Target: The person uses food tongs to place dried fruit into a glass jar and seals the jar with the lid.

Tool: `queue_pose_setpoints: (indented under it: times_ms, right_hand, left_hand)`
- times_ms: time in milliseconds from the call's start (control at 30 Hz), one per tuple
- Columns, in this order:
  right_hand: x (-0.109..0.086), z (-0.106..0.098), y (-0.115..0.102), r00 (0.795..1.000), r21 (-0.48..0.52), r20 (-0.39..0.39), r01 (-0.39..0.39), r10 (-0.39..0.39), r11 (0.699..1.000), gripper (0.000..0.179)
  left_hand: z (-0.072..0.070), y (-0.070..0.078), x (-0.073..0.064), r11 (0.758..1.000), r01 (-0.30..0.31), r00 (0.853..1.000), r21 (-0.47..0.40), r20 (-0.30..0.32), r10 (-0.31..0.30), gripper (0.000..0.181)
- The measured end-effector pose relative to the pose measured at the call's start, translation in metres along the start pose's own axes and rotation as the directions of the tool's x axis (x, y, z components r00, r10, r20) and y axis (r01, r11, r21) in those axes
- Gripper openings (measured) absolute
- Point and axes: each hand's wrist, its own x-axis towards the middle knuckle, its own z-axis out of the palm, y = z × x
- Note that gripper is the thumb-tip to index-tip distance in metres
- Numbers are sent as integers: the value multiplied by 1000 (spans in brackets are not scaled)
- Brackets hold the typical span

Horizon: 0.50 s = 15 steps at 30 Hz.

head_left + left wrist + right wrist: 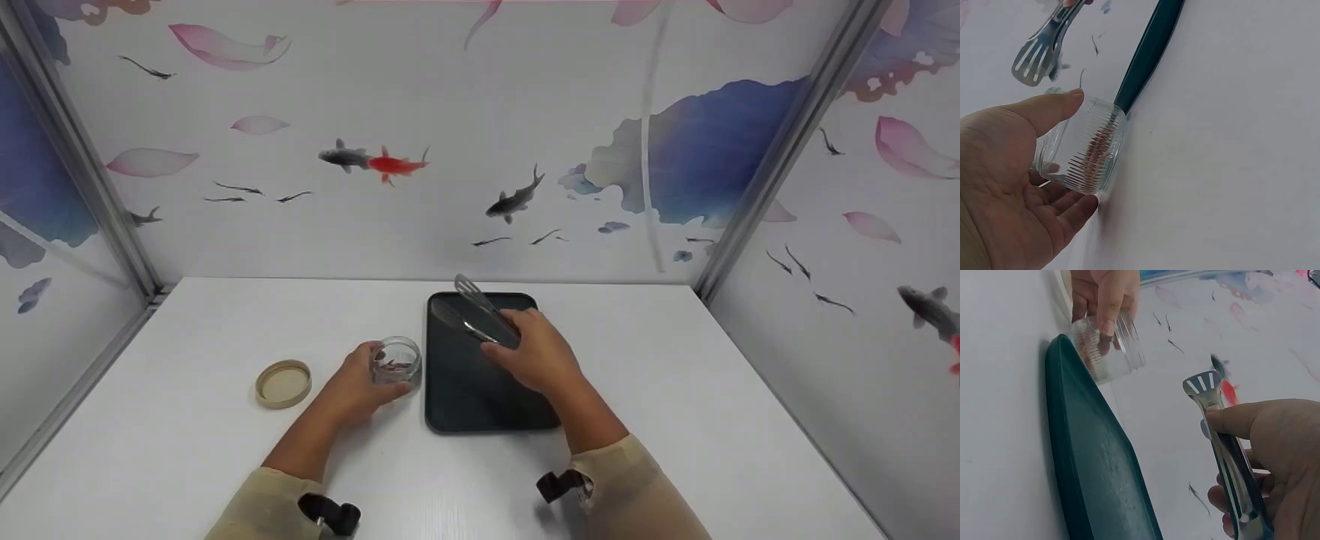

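Observation:
My left hand (358, 386) grips a clear ribbed glass jar (1085, 146), thumb on one side and fingers round the other. The jar is uncapped, and some small reddish-brown pieces show through its glass near the bottom. In my right hand (541, 351) is a pair of metal tongs (1224, 455) with slotted ends, pinched between thumb and fingers. The tongs (476, 307) hang over the dark green tray (480, 397), their tips pointing away to the far left. Nothing shows between the tips. Beside the tray's left edge stands the jar.
A round tan lid (283, 384) lies on the white table (187, 450) to the left of the jar. Walls printed with fish and petals close off the back and both sides, with metal posts (795, 150) at the corners.

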Motion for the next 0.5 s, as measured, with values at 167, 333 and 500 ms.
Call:
queue_pose_setpoints:
  times_ms: [167, 333, 500]
  right_hand:
    - [11, -8, 20, 998, 6, -20, -51, 51, 999, 75]
    - [19, -14, 38, 995, 3, -40, -96, 96, 995, 75]
    - [25, -21, 58, 991, 27, -53, -118, 120, 993, 75]
  left_hand:
    - [-1, 0, -1, 1000, 5, 1000, -8, 2, -5, 101]
    - [0, -1, -1, 1000, 5, 1000, -7, -3, -5, 101]
    - [0, 0, 0, 1000, 11, 1000, -3, -5, -11, 100]
